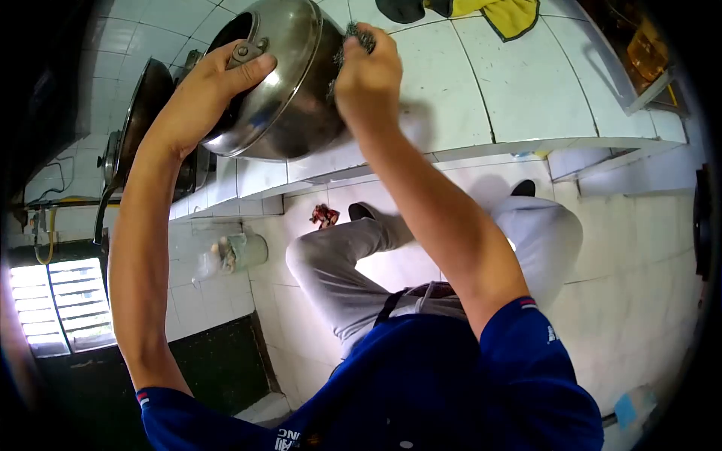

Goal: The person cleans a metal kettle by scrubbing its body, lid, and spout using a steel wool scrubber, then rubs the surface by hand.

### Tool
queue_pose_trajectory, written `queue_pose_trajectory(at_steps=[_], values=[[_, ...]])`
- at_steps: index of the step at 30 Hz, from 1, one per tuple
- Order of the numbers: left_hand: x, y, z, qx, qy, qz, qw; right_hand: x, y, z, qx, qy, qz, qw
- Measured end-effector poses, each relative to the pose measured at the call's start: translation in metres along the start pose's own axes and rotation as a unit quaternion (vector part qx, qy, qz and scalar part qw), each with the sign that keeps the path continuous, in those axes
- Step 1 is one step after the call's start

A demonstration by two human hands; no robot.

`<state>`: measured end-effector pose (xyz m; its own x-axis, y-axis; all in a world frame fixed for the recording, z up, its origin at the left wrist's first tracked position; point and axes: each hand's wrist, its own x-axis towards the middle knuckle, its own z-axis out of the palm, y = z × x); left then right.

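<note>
A shiny metal pot (293, 79) is tilted on its side above the edge of the white tiled counter (447, 83), its mouth turned to the left. My left hand (197, 101) grips it at the rim, with the thumb by a riveted handle bracket (247, 51). In my right hand (370, 81) is a grey steel wool scrubber (356, 39), pressed against the pot's darker outer base. The right fingers are closed around the scrubber and partly hide it. The pot's inside is mostly in shadow.
A yellow and grey cloth (511, 16) lies on the counter's far side. Dark pans (143, 105) stand left of the pot. Below are a plastic bin (248, 252) and a crumpled red item (324, 216) on the floor. A shelf (647, 83) stands at upper right.
</note>
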<state>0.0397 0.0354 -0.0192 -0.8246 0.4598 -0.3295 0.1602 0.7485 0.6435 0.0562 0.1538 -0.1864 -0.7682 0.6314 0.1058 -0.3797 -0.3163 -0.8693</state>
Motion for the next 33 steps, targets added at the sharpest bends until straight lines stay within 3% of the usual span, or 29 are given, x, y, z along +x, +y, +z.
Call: queue_pose_trajectory(at_steps=[2,3,4,6,7,8,10,12,14,16,17,18,20,22,24,26,27,28,30,31,33], values=[[0.004,-0.008,0.003,0.032,0.065,0.054,0.996,-0.048,0.015,0.001,-0.124,0.021,-0.155,0.980],[0.012,-0.019,-0.010,0.056,0.020,0.038,0.997,-0.082,0.008,-0.006,-0.113,-0.033,-0.137,0.983],[0.008,-0.011,-0.003,0.058,0.046,0.042,0.996,-0.093,0.004,-0.006,-0.130,-0.050,-0.176,0.975],[0.006,-0.009,-0.001,0.057,0.071,0.047,0.995,-0.063,0.020,0.004,-0.088,0.002,-0.178,0.980],[0.003,-0.001,0.002,0.035,0.060,0.029,0.997,-0.035,0.019,0.008,-0.084,0.019,-0.131,0.988],[-0.001,0.005,0.005,0.009,0.049,0.008,0.999,-0.009,-0.006,-0.001,-0.066,-0.018,-0.014,0.998],[0.004,-0.003,0.000,0.000,0.031,-0.009,0.999,-0.001,0.002,-0.003,-0.024,-0.027,0.031,0.999],[0.012,-0.013,-0.005,0.053,0.048,0.046,0.996,-0.053,0.027,-0.004,-0.160,-0.003,-0.185,0.970],[0.014,-0.012,-0.006,0.035,0.034,0.054,0.997,-0.084,0.018,-0.007,-0.153,-0.051,-0.173,0.972],[0.016,-0.019,-0.017,0.068,0.014,0.033,0.997,-0.045,0.030,0.007,-0.165,0.041,-0.191,0.967],[0.004,-0.003,-0.006,0.065,0.033,0.019,0.997,-0.016,0.009,0.005,-0.098,0.027,-0.082,0.991],[0.004,-0.002,-0.008,0.043,0.015,-0.003,0.999,0.004,0.012,0.006,-0.071,0.042,-0.083,0.993],[0.009,-0.009,-0.005,0.038,0.035,0.027,0.998,-0.016,0.010,0.009,-0.106,0.049,-0.123,0.985],[0.013,-0.012,-0.008,0.043,0.025,0.066,0.997,-0.068,0.019,0.008,-0.214,0.054,-0.252,0.942],[0.016,-0.014,-0.010,0.058,0.024,0.070,0.996,-0.064,0.016,0.011,-0.183,0.011,-0.227,0.956],[0.006,-0.005,-0.005,0.044,0.020,0.045,0.998,-0.011,0.012,0.007,-0.150,-0.038,-0.105,0.982],[0.004,0.000,-0.003,0.018,0.022,0.011,1.000,0.003,-0.014,-0.004,-0.052,-0.106,0.025,0.993],[0.008,-0.005,-0.005,0.016,0.025,0.017,0.999,-0.010,-0.002,-0.001,-0.054,-0.108,0.019,0.993],[0.018,-0.016,-0.011,0.043,0.012,0.075,0.996,-0.054,0.026,0.002,-0.208,-0.046,-0.283,0.935],[0.016,-0.014,-0.005,0.035,0.051,0.075,0.995,-0.073,0.013,-0.004,-0.209,-0.103,-0.251,0.940],[0.017,-0.011,-0.009,0.047,0.025,0.066,0.996,-0.056,0.028,-0.013,-0.248,-0.096,-0.292,0.918]])
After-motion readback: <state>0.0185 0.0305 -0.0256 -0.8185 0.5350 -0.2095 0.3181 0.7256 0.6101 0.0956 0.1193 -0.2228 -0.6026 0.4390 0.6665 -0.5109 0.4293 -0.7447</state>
